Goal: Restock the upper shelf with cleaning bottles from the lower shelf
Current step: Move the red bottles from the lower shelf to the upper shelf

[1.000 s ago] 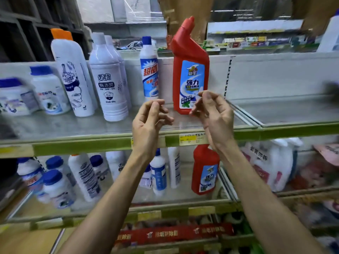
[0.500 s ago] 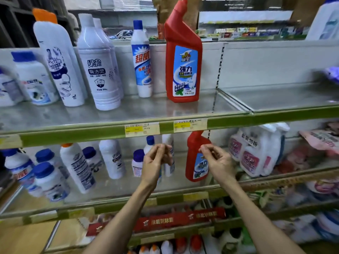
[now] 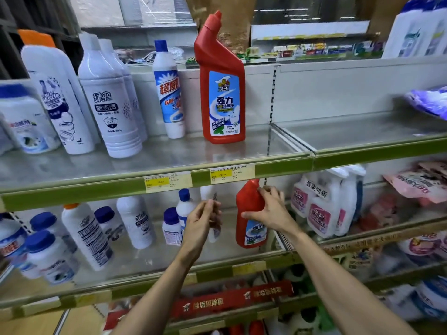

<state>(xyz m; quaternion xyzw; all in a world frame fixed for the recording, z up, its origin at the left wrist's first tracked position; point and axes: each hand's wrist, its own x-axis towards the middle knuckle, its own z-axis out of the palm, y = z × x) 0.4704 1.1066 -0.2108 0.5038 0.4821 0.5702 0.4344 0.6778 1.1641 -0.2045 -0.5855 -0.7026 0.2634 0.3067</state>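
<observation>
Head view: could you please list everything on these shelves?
Upper red bottle: one, red, upper shelf middle.
Slim bottle: one, white, blue cap, left of it.
Plain bottles: two, white, further left, one behind another.
Orange-capped bottle: one, white, upper shelf left.
Jar: one, white, blue lid, far left.
Purple pack: one, purple, upper shelf right.
Price tags: two, yellow-white, upper shelf edge.
Lower red bottle: one, red, lower shelf.
Spray bottles: several, white, pink labels, lower shelf right.
Blue-capped bottles: several, white, lower shelf left.
Left hand: one, lower shelf middle, hold unclear.
Right hand: one, grips lower red bottle.
</observation>
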